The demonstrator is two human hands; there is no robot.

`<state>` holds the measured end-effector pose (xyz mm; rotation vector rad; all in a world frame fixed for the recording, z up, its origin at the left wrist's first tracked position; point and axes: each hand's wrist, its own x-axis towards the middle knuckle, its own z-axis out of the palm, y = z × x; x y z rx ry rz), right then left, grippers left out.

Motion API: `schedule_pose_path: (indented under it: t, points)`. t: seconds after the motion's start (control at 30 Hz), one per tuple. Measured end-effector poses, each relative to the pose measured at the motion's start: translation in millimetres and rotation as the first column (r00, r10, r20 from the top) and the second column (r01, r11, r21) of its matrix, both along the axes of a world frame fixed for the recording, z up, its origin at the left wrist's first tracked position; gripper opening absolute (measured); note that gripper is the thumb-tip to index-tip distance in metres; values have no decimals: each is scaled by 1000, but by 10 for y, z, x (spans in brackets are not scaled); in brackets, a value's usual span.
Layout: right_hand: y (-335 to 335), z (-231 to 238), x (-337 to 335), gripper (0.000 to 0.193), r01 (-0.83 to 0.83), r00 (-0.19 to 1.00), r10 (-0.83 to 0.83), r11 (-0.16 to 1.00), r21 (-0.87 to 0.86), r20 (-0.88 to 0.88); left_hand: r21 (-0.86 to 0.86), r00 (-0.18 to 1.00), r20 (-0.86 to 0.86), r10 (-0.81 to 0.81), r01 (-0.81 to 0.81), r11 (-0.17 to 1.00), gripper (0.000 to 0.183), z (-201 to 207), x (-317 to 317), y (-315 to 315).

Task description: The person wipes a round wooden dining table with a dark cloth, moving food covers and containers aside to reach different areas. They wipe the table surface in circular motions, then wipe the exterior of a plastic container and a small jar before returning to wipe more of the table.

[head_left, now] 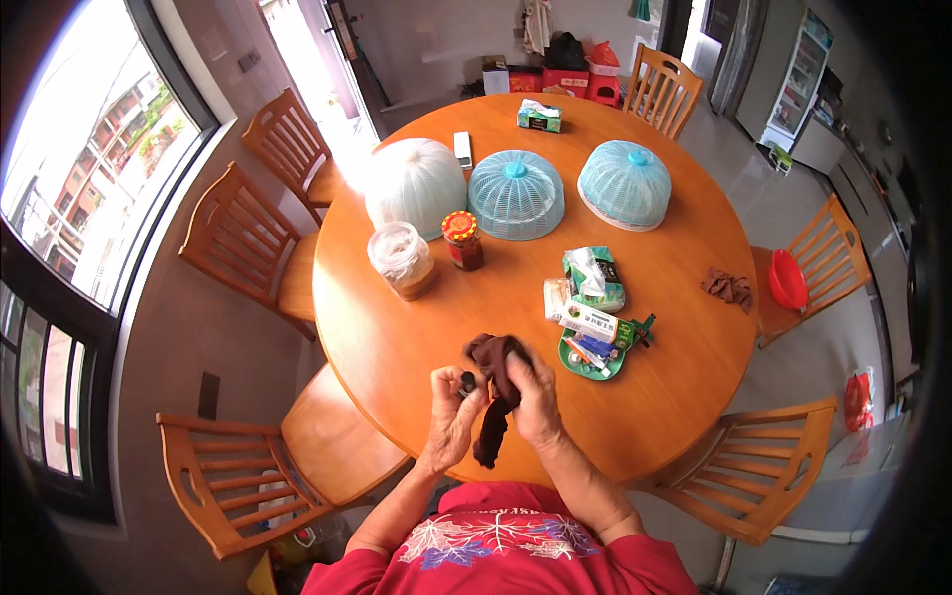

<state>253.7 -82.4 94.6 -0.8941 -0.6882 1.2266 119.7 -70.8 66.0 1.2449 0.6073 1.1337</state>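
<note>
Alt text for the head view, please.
Both hands, left hand and right hand, hold a dark brown sock over the near edge of a round wooden table; three mesh food covers and jars sit farther back.

The round wooden table (416, 337) carries three mesh food covers (516, 194), two jars (462, 240), a green tray (595, 357).

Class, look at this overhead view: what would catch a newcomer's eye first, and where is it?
Three domed mesh food covers sit in a row at the far side of the round wooden table. At the near edge, the left hand and right hand hold a dark brown sock. A green tray of clutter lies right of them.
</note>
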Motion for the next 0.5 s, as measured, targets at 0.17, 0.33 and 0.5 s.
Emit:
schedule_pose_path:
  t: [0.17,0.33,0.5]
  points:
    - [7,-359,-152,34,59,675,-253,955,292,693,-334,875,418,242,-100,937,13,109,334,178]
    - [-71,-672,-36,32,28,594,-90,995,91,799,-348,907,305,289,-177,921,13,-103,308,524]
    - [-179,-1169,59,34,62,255,-157,987,146,954,-285,892,11,453,-431,856,16,-741,190,1044]
